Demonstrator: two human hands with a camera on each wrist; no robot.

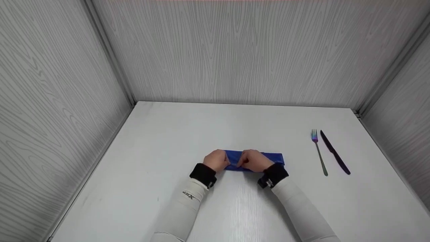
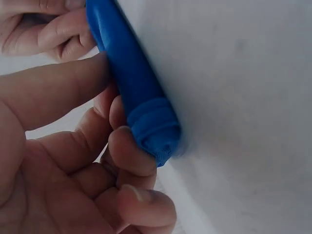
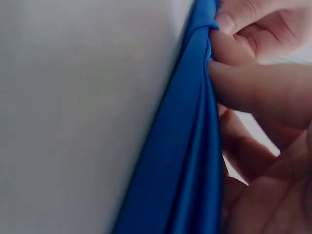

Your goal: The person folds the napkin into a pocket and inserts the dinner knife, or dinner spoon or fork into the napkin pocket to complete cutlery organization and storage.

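Note:
A shiny blue cloth (image 1: 273, 158), folded into a narrow flat strip, lies crosswise on the white table in the head view. My left hand (image 1: 216, 160) pinches its left part between thumb and fingers. Close beside it, my right hand (image 1: 256, 161) pinches the near edge at about the middle. Seen from the left wrist, the cloth (image 2: 139, 68) ends in a rounded, layered fold by the fingertips. In the right wrist view several long pleats run down the cloth (image 3: 168, 161), and a small fold sits where the thumbs meet it.
To the right on the table (image 1: 161, 134) lie a fork (image 1: 320, 158) with rainbow-coloured tines and a dark knife (image 1: 332, 150), side by side with their handles toward me. Grey wood-grain panels (image 1: 221, 50) enclose the table at the back, left and right.

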